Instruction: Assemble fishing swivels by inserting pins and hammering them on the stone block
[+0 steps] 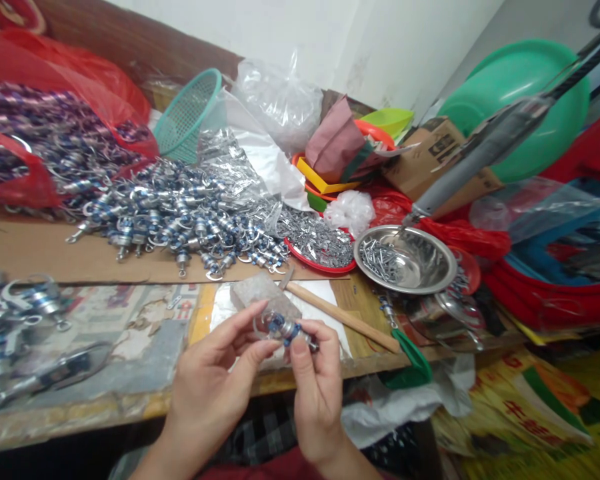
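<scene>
Above the bench's front edge, a small blue-and-silver metal fitting with a curved hook (pixel 285 328) is held between my two hands. My right hand (pixel 316 383) pinches its body between thumb and fingers. My left hand (pixel 217 367) is closed around the hook end, with thumb and index finger at the curved part. Fingers cover some of the fitting. Just behind my hands lie a grey stone block (pixel 264 293) and a hammer with a wooden handle (pixel 343 317). A large heap of similar blue-and-silver fittings (pixel 175 213) spreads over cardboard at the back left.
A red dish of small metal parts (pixel 323 243) and a steel bowl of pins (pixel 430 263) stand behind. A grey tool on an arm (pixel 485 153) slants over the bowl. More fittings (pixel 35 307) lie at left. A green-handled tool (pixel 410 353) overhangs the front edge.
</scene>
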`<state>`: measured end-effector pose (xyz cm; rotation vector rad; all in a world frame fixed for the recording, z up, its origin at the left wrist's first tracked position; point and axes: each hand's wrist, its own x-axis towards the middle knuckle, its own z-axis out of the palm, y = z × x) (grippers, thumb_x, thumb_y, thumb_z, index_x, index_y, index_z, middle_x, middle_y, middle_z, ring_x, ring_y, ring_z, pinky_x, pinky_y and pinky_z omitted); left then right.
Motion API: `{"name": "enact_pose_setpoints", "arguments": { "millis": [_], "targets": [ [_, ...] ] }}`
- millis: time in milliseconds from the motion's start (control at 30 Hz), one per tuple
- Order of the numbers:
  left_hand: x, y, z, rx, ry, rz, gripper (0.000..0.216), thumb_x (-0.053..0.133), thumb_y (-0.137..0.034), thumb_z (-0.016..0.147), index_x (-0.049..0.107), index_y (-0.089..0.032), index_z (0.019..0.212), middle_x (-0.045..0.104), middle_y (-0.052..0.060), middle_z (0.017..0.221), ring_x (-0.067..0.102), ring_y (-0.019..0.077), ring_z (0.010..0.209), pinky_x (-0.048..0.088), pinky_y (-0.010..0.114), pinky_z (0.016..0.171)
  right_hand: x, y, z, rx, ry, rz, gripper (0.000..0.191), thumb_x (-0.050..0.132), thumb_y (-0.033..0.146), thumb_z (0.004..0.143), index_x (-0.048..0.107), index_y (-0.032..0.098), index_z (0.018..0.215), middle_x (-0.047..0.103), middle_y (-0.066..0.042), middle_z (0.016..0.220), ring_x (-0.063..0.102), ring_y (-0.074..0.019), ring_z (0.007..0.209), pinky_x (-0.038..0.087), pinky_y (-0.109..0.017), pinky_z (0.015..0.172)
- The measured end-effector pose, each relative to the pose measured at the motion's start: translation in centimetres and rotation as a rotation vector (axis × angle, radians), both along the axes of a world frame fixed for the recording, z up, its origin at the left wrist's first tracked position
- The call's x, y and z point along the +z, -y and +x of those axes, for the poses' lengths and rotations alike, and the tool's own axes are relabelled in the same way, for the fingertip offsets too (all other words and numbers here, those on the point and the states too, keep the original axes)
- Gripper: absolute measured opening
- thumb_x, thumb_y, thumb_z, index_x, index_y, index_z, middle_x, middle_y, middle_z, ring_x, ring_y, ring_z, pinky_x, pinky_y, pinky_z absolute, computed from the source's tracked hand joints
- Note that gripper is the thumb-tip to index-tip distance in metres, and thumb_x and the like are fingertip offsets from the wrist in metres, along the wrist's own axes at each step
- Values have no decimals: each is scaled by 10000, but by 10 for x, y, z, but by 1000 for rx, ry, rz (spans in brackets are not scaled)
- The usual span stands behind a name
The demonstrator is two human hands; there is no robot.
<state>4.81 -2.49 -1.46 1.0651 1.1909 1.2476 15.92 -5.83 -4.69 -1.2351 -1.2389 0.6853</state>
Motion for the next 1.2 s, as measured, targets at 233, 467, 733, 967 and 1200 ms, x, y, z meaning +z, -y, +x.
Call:
{"name": "enact_pose_setpoints", "arguments": {
  "millis": [233,467,733,967,1200],
  "targets": [
    [-2,2,-8,-133,45,38,267,673,-178,687,679,-238,947,728,0,885,677,147,747,544,173,676,-2,5,1,64,43,250,228,360,147,899,422,266,1083,441,-34,997,466,-144,912,409,-289,755],
    [3,3,-15,-219,270,-117,242,723,-116,639,675,-221,852,727,-15,806,674,121,753,517,119,667,-9,9,-1,71,73,348,273,357,101,877,391,253,1101,443,-42,977,470,-150,888,406,-307,754],
    [0,5,-15,-225,364,-157,399,767,-106,584,654,-231,945,713,5,901,658,149,857,516,145,706,-10,12,-3,122,110,376,237,334,96,875,363,252,1051,444,-48,966,493,-155,852,433,-316,717],
    [0,6,-17,-276,347,-222,421,755,-154,609,640,-234,1007,720,29,884,658,181,860,525,197,721,-13,15,-5,85,87,342,252,330,139,888,333,272,1101,447,-54,977,492,-169,878,433,-331,740],
    [1,9,-13,-318,310,-223,459,727,-133,632,615,-246,1062,713,15,887,652,167,861,509,198,754,-8,18,-9,55,92,343,264,312,168,905,283,276,1144,457,-57,991,523,-157,859,461,-325,720]
  ]
}}
